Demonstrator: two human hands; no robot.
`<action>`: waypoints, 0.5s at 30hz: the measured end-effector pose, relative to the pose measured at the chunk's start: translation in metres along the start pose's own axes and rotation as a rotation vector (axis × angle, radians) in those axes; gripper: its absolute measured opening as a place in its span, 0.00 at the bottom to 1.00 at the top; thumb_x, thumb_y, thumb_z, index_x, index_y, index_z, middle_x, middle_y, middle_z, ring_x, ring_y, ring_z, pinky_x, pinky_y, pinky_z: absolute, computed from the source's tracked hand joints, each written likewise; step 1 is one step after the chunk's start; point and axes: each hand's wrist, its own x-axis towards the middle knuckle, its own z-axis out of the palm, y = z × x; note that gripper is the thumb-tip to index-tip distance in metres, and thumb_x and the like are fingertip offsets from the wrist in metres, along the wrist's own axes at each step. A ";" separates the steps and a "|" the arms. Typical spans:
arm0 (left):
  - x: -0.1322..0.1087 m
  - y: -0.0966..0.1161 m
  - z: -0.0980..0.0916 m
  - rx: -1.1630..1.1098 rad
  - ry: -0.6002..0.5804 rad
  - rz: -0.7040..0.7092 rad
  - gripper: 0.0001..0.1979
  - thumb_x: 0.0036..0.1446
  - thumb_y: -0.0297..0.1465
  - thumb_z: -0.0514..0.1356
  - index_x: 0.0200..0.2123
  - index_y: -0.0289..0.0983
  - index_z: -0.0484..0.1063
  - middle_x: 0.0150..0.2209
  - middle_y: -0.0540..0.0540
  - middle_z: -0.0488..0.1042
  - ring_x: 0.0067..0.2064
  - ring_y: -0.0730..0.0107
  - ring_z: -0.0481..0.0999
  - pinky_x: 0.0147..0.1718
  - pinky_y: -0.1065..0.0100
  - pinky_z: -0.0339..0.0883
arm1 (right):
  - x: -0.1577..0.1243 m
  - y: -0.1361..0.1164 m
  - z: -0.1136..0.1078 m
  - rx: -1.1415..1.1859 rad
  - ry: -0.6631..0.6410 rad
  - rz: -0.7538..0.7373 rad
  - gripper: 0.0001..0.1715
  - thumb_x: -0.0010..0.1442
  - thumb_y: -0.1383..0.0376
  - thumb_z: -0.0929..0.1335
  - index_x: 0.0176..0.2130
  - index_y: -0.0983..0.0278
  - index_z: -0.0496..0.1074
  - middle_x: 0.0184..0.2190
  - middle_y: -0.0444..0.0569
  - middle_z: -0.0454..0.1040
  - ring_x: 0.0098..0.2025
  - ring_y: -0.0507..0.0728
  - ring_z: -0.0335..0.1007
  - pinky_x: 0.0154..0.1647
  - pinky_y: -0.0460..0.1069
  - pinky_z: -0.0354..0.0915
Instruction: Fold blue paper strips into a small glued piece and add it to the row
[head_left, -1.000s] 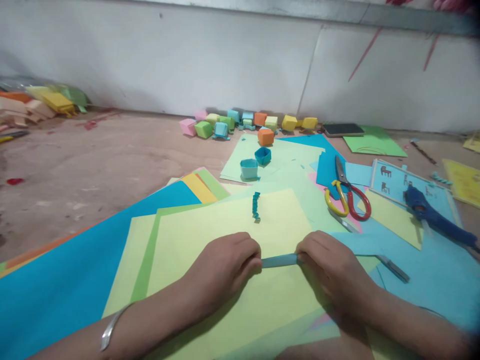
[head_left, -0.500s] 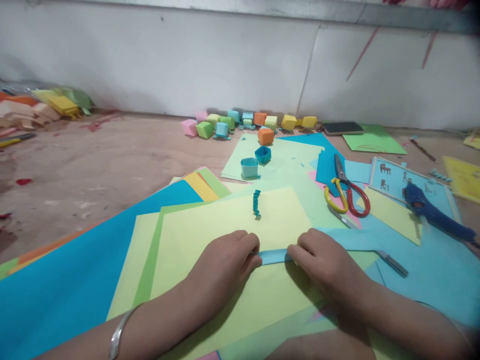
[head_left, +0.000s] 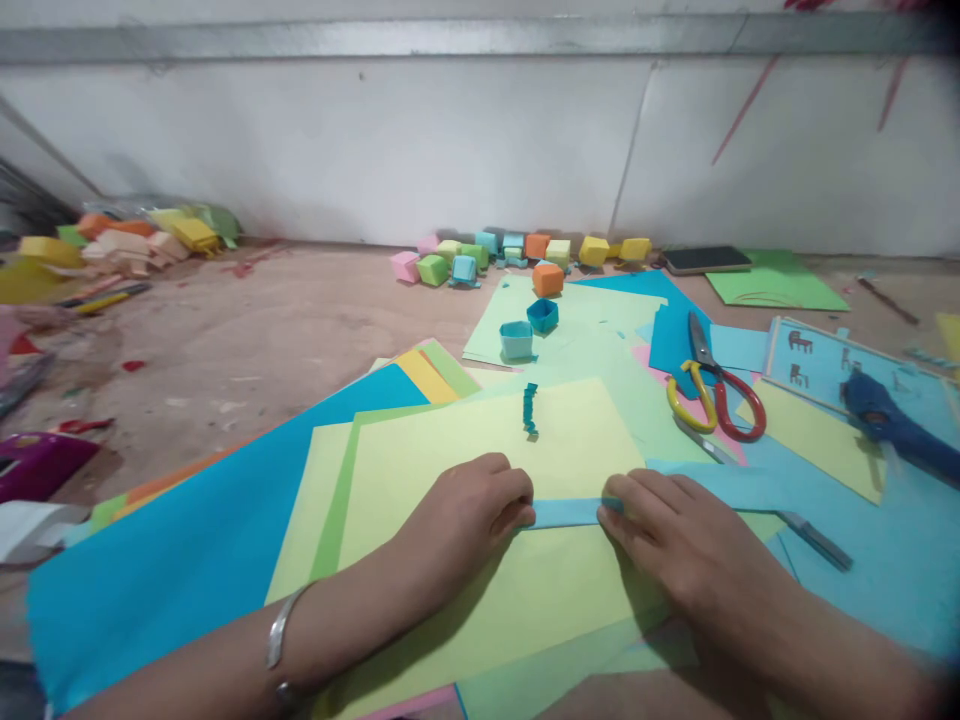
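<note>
A light blue paper strip [head_left: 568,513] stretches between my two hands, just over a pale yellow sheet [head_left: 450,620]. My left hand [head_left: 476,510] is closed, pinching the strip's left end. At the other end, the fingers of my right hand [head_left: 664,520] are closed on the strip too. A small crinkled teal paper piece [head_left: 530,410] lies just beyond the strip. Farther back stand a light blue paper cup shape [head_left: 516,341] and a darker teal one [head_left: 543,316].
Scissors [head_left: 712,385], a blue glue gun [head_left: 892,420] and a cutter [head_left: 817,542] lie to the right. Several small paper boxes [head_left: 547,279] line the wall, near a phone [head_left: 706,260]. Stacked coloured sheets [head_left: 187,540] spread left, with a purple object [head_left: 45,465] beyond.
My right hand has slid rightward along the strip, so more of it shows between my hands. The camera view has turned slightly left.
</note>
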 end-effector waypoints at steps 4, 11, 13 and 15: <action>-0.001 -0.002 0.003 0.097 0.064 0.058 0.07 0.59 0.24 0.56 0.31 0.36 0.74 0.31 0.48 0.72 0.33 0.69 0.69 0.30 0.69 0.59 | 0.002 0.001 0.001 -0.015 0.023 -0.009 0.18 0.65 0.77 0.58 0.34 0.70 0.74 0.36 0.56 0.71 0.40 0.61 0.62 0.35 0.54 0.55; -0.009 0.027 0.018 0.513 0.063 0.422 0.11 0.61 0.21 0.52 0.36 0.35 0.74 0.30 0.46 0.72 0.31 0.65 0.68 0.26 0.66 0.62 | -0.005 -0.004 0.013 -0.021 0.004 -0.017 0.13 0.59 0.78 0.63 0.27 0.66 0.70 0.26 0.49 0.65 0.31 0.59 0.56 0.31 0.53 0.50; -0.018 0.043 0.031 0.636 0.088 0.400 0.11 0.59 0.21 0.53 0.40 0.31 0.75 0.32 0.42 0.74 0.31 0.62 0.71 0.25 0.64 0.64 | -0.006 -0.003 0.014 -0.028 0.019 -0.021 0.12 0.58 0.79 0.64 0.28 0.67 0.71 0.26 0.49 0.65 0.31 0.59 0.57 0.31 0.53 0.51; -0.026 0.061 0.048 0.714 0.138 0.264 0.16 0.58 0.27 0.58 0.49 0.25 0.73 0.38 0.32 0.76 0.35 0.53 0.74 0.28 0.58 0.68 | -0.007 -0.003 0.014 -0.026 0.033 -0.039 0.11 0.56 0.79 0.64 0.28 0.66 0.71 0.25 0.49 0.66 0.31 0.58 0.56 0.31 0.52 0.51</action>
